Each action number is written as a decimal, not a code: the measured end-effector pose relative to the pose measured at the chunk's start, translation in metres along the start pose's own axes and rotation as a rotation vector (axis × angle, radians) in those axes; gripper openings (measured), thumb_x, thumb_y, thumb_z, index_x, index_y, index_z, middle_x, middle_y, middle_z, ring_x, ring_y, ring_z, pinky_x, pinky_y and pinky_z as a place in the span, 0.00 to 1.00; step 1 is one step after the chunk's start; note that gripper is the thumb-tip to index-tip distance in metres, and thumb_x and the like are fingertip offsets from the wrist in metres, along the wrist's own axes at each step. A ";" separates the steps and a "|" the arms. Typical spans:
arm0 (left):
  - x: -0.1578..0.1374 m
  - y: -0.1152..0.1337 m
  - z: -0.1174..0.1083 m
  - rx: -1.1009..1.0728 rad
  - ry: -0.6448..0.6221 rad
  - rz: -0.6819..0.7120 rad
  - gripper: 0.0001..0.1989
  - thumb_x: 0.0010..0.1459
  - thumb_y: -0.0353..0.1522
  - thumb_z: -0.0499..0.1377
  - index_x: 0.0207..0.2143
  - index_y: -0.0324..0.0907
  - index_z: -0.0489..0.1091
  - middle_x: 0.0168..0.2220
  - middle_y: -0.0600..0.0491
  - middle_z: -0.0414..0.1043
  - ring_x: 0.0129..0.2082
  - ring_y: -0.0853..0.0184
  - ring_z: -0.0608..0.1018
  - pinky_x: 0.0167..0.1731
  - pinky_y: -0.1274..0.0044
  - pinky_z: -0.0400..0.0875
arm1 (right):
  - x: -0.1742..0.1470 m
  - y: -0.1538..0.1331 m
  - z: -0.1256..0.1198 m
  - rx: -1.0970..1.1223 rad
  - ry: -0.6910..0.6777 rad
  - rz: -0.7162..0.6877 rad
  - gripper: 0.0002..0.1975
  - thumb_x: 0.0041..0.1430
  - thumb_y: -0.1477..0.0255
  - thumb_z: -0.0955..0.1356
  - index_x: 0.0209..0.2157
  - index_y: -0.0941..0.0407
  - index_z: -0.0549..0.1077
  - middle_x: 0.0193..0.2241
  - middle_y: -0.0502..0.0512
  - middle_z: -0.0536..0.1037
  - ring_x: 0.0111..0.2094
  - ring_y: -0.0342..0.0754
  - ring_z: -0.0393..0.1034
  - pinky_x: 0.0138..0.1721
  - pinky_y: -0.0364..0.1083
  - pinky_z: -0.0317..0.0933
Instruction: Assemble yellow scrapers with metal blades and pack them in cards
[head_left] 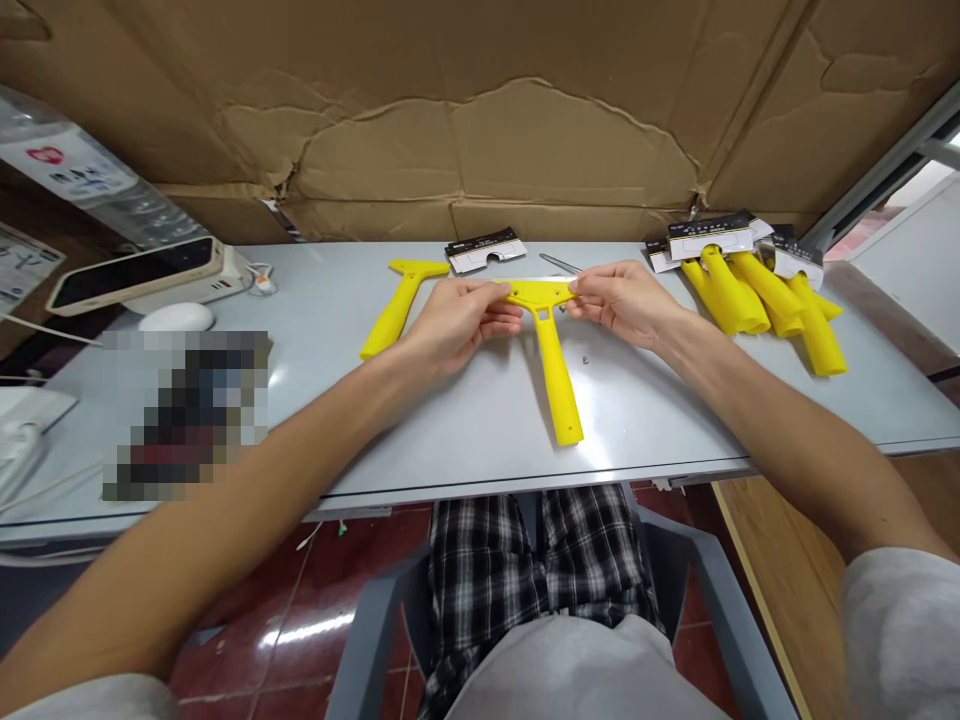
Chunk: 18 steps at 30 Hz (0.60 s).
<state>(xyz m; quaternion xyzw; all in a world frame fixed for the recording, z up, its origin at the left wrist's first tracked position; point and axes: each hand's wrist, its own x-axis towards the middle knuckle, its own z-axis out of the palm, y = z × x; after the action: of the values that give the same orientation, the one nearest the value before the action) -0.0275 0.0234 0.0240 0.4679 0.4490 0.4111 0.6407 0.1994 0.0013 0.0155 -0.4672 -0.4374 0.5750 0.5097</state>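
Both hands grip a yellow T-shaped plastic scraper (556,375) by the two ends of its wide head, with the handle pointing toward me. My left hand (463,322) pinches the head's left end between thumb and fingers. At the right end, my right hand (624,302) pinches it the same way. A second yellow scraper handle (396,310) lies on the table just left of my left hand. Small metal bits (586,360) rest on the tabletop near my right hand, and a thin metal tool (559,263) lies behind it.
On the right is a pile of yellow scrapers (739,295) with black-and-white cards. Another printed card (486,249) lies at the back. Leftward are a phone (135,273) on a stand, a white mouse-like object (177,318) and cables. Cardboard (480,150) walls the white table's (465,430) far edge.
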 end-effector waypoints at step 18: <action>0.002 -0.003 -0.001 0.040 0.025 0.055 0.15 0.68 0.21 0.60 0.27 0.34 0.76 0.26 0.46 0.81 0.21 0.73 0.80 0.28 0.82 0.77 | 0.017 -0.012 -0.026 -0.180 0.271 -0.233 0.08 0.61 0.81 0.73 0.42 0.59 0.78 0.42 0.57 0.82 0.40 0.41 0.81 0.53 0.48 0.81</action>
<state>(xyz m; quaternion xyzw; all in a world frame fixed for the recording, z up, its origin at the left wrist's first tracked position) -0.0273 0.0245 0.0201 0.4876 0.4521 0.4254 0.6140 0.2261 0.0203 0.0214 -0.5301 -0.4655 0.4026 0.5833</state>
